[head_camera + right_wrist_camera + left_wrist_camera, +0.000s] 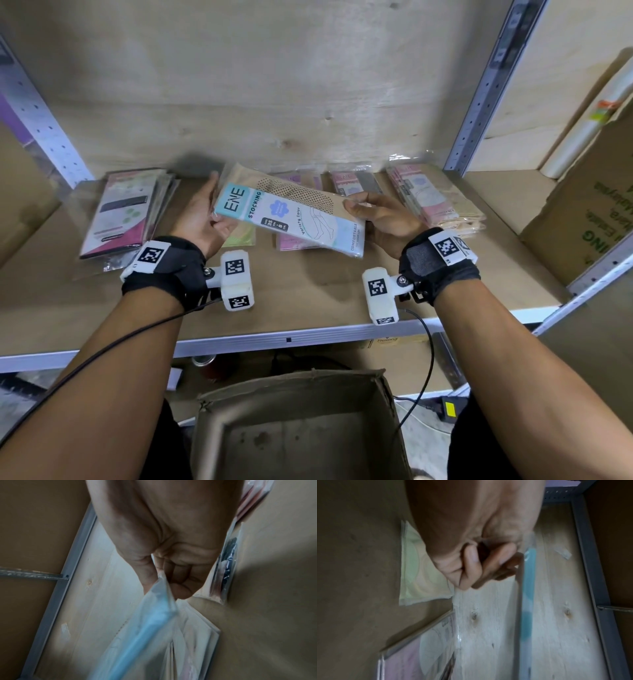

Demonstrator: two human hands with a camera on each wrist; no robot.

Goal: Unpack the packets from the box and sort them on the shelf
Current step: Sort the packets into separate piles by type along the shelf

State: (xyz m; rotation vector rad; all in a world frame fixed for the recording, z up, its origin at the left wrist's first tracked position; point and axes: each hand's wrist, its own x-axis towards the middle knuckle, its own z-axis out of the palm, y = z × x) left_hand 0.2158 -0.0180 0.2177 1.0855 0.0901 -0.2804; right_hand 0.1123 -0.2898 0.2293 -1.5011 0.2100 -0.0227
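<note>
While both hands hold it above the middle of the shelf (308, 291), the blue stocking packet (291, 219) hangs tilted, clear of the board. The left hand (202, 219) cups its left end, with curled fingers (472, 566) against the plastic edge; the right hand (383, 219) pinches the far right edge between thumb and fingers (181, 589). Under the packet and toward the shelf's back edge lie pink packets (298, 236) and a pale green packet (239, 240). A dark pink stack (126, 212) sits near the back left corner, and a beige stack (435, 202) near the back right corner by the metal upright (479, 102). A broad strip of bare board runs along the shelf's front edge, from the left end to the right. Below that edge stands the open cardboard box (298, 428), in which no packets show. Another carton (589, 212) stands past the right end.
</note>
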